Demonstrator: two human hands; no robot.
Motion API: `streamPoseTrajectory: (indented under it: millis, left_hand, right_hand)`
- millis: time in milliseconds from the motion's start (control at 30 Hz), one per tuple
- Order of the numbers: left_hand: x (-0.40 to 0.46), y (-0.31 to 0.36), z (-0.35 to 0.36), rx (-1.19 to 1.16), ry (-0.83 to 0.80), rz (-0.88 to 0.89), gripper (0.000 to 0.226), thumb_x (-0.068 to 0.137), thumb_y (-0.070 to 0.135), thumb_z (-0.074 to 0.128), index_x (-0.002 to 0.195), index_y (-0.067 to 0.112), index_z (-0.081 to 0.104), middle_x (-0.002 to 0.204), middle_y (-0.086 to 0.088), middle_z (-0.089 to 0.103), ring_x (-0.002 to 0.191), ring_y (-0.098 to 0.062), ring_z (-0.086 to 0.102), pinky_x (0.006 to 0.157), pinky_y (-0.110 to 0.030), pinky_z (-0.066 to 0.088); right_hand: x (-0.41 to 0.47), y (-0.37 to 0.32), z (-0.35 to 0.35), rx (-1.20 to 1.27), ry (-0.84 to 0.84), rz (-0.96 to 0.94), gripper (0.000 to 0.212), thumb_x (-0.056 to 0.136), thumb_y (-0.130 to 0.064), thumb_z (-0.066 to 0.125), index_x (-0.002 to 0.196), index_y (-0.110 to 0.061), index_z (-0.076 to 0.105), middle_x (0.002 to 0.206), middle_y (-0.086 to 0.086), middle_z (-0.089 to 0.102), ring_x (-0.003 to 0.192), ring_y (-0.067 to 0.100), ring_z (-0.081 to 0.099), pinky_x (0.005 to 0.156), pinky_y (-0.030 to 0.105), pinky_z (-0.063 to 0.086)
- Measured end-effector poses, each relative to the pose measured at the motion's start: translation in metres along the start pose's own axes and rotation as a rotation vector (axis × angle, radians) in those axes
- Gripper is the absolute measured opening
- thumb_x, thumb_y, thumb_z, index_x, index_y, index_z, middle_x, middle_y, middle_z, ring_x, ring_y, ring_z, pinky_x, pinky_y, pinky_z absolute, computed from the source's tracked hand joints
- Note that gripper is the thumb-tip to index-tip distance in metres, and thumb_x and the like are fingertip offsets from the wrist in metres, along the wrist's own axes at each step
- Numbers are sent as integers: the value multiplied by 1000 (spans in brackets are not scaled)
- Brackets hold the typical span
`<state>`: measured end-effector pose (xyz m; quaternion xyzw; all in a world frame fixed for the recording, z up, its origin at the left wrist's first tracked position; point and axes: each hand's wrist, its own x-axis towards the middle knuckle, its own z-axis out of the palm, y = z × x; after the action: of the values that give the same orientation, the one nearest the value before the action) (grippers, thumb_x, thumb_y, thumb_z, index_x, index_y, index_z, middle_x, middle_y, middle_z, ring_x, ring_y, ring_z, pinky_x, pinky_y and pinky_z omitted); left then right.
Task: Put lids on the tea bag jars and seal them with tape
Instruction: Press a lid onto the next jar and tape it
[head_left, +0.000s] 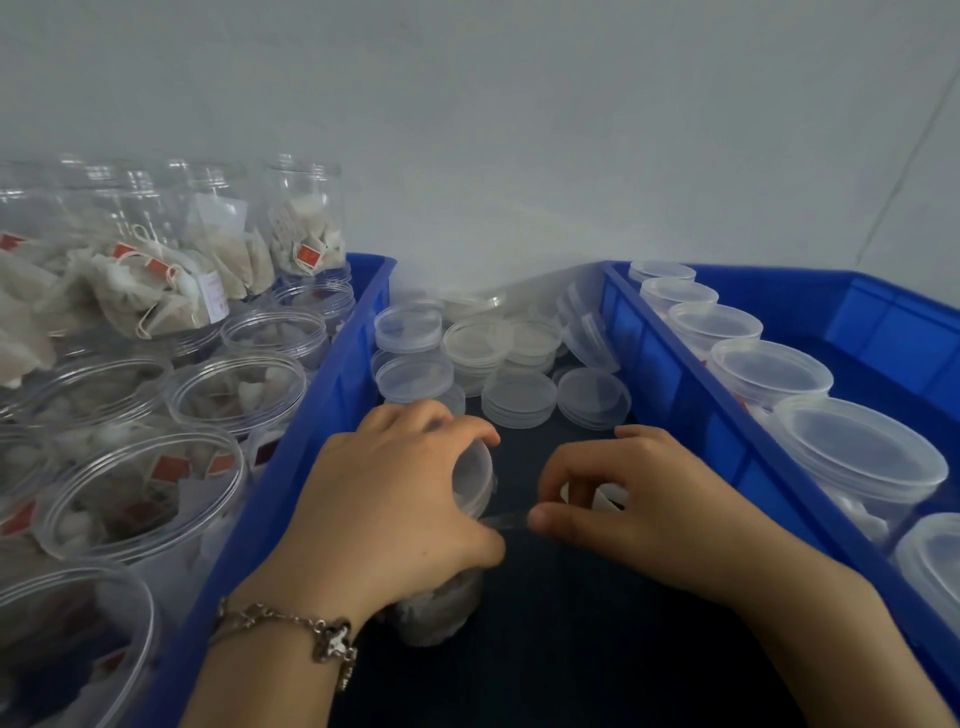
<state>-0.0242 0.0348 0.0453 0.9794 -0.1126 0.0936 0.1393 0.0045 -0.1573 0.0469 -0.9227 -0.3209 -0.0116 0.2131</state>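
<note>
While the left hand (395, 499) curls over a lidded jar (457, 545) lying on its side on the dark mat (571, 623), fingers wrapped round the lid end and thumb low by the seam, the right hand (649, 509) sits just beside it with fingers bent. Its thumb and forefinger pinch a clear strip of tape (506, 521) that runs across to the jar near the left thumb; a pale roll (605, 496) shows under the curled fingers, though the hold on it is unclear.

Two blue bins are in view. The left bin (332, 374) holds open jars (239, 384) of tea bags, at least eight, some cut off at the edge. The right bin (691, 374) holds seven capped jars (857, 452) in a row. Between the bins, loose lids (519, 397) stand in roughly eight short stacks, too blurred to count singly. A bracelet (311, 631) circles the left wrist.
</note>
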Motion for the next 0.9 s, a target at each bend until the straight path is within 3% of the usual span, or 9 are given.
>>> streamPoseTrajectory:
  millis: [67, 167, 300, 433, 567, 667, 800, 900]
  left_hand:
    - [-1, 0, -1, 6, -13, 0, 71, 62, 59, 60, 124, 58, 26, 125, 32, 27, 119, 2, 23, 83, -26, 26]
    - [-2, 1, -2, -2, -19, -4, 67, 59, 69, 45, 122, 58, 25, 123, 33, 25, 118, 3, 20, 84, -27, 24]
    - [-1, 5, 0, -27, 26, -63, 52, 66, 71, 21, 116, 57, 31, 123, 31, 29, 123, 0, 23, 87, -29, 23]
    - [-1, 4, 3, 2, 68, -101, 49, 65, 68, 15, 109, 55, 32, 121, 30, 34, 118, -2, 27, 80, -29, 26]
    - [0, 4, 7, 26, 112, -112, 56, 58, 71, 8, 106, 54, 31, 116, 29, 36, 111, -1, 30, 72, -28, 27]
    - [1, 5, 10, 42, 149, -123, 59, 56, 71, 9, 105, 52, 36, 111, 28, 40, 101, 1, 30, 69, -28, 28]
    - [2, 5, 13, 34, 183, -135, 58, 57, 69, 14, 102, 48, 44, 99, 26, 45, 96, 0, 33, 67, -27, 30]
    - [4, 5, 13, 38, 193, -141, 58, 59, 67, 16, 103, 47, 47, 99, 25, 47, 97, -2, 35, 68, -28, 32]
  right_hand:
    - [2, 0, 5, -17, 39, -4, 32, 72, -66, 38, 77, -41, 58, 74, -16, 62, 83, -5, 54, 97, 14, 22]
    - [5, 0, 15, -50, 154, -54, 31, 83, -53, 43, 90, -36, 68, 74, -14, 64, 77, 2, 54, 96, 26, 34]
    - [9, -6, 27, -90, 249, -170, 32, 88, -35, 44, 86, -20, 72, 67, -7, 63, 65, 8, 54, 74, 32, 46]
    - [6, -8, 35, -58, 340, -193, 34, 85, -31, 45, 77, -10, 69, 62, -1, 59, 58, 13, 53, 54, 37, 48]
    - [9, -7, 36, -88, 411, -228, 17, 81, -19, 63, 68, -8, 66, 57, -1, 55, 54, 12, 49, 48, 34, 46]
    - [14, -8, 40, -20, 444, -221, 27, 81, -24, 56, 62, -5, 61, 55, 1, 52, 50, 13, 46, 46, 36, 43]
    - [19, -4, 47, 33, 444, -203, 25, 78, -11, 69, 58, -6, 54, 53, -1, 46, 49, 9, 39, 45, 32, 39]
    - [26, 3, 47, 56, 463, -208, 28, 81, -22, 63, 58, -9, 53, 55, -8, 43, 51, 2, 37, 48, 24, 37]
